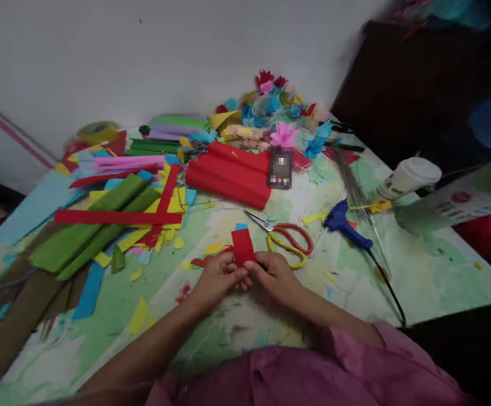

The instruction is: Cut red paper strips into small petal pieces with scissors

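Note:
A small folded piece of red crepe paper (243, 247) stands upright between both hands, just above the table. My left hand (218, 276) pinches its lower left edge with closed fingers. My right hand (274, 273) pinches its lower right edge, fingers closed too. Scissors (285, 235) with red and yellow handles lie just beyond my right hand. A thick fold of red crepe paper (228, 175) lies further back in the middle.
Green, red, yellow and pink paper strips (101, 220) cover the left of the table. A blue glue gun (347, 225) with a black cord lies to the right, by thin wires (353, 180) and a paper cup (406, 177). Finished paper flowers (277, 110) are heaped at the back.

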Available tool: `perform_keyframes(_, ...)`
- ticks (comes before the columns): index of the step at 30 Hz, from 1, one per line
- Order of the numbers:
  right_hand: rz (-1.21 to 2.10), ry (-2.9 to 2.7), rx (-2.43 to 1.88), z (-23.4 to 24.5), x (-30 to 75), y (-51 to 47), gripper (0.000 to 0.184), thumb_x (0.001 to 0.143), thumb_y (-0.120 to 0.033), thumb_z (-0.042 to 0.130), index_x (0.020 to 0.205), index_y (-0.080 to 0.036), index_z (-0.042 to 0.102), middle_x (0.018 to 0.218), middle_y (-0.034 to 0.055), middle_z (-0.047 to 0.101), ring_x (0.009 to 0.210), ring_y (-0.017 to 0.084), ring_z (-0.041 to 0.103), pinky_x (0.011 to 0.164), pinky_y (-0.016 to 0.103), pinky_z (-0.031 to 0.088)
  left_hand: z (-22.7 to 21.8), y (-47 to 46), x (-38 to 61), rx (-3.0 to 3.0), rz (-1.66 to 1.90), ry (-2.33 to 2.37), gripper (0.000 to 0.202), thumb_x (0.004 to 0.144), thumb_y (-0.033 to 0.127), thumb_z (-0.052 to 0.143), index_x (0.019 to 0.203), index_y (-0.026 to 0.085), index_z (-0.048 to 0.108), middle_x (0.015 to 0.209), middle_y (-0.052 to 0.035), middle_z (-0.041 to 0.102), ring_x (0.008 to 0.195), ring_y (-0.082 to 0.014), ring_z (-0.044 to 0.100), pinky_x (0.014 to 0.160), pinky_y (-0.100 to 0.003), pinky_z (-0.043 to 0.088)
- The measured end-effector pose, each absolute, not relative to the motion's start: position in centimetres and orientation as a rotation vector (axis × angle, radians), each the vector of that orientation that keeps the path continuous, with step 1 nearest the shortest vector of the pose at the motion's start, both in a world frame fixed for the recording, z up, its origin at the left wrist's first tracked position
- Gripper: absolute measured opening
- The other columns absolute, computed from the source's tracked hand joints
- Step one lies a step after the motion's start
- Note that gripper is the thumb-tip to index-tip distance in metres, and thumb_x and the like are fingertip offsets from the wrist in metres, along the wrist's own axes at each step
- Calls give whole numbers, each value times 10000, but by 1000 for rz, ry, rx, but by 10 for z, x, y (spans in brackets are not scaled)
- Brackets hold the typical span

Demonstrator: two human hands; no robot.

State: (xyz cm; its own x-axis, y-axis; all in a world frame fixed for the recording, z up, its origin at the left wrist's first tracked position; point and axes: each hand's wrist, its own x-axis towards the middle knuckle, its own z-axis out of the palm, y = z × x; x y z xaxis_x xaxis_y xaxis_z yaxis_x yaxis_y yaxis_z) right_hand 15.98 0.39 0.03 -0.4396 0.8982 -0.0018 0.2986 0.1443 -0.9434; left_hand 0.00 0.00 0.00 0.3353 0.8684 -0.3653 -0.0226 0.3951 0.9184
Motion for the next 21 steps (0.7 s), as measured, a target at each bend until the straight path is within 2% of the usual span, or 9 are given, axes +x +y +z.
perform_keyframes(9, 1079, -1869, -1225, -3, 161, 5, 376, 909, -329, 462, 563, -180, 465, 547, -20, 524, 540, 98, 457, 543, 217, 297, 0, 0, 0, 999, 746, 1088, 370, 666, 452, 728, 773, 131, 577, 541, -8, 645, 443, -83, 534, 453, -187, 371)
perform_keyframes(16, 1348, -1774, -1148, -1, 162, 4, 342, 909, -350, 468, 631, -170, 554, 611, 1, 601, 574, 108, 512, 568, 215, 363, 0, -1, 1, 975, 735, 1144, 453, 614, 523, 758, 745, 137, 561, 501, 0, 623, 432, -86, 521, 442, -186, 356)
perform_keyframes(21, 1611, -1610, -928, -1, 158, 3, 309, 908, -352, 477, 677, -166, 566, 683, 8, 618, 658, 120, 581, 654, 223, 433, -10, 1, 0, 940, 746, 1139, 508, 566, 561, 777, 739, 136, 561, 505, -11, 629, 428, -91, 527, 441, -191, 352)
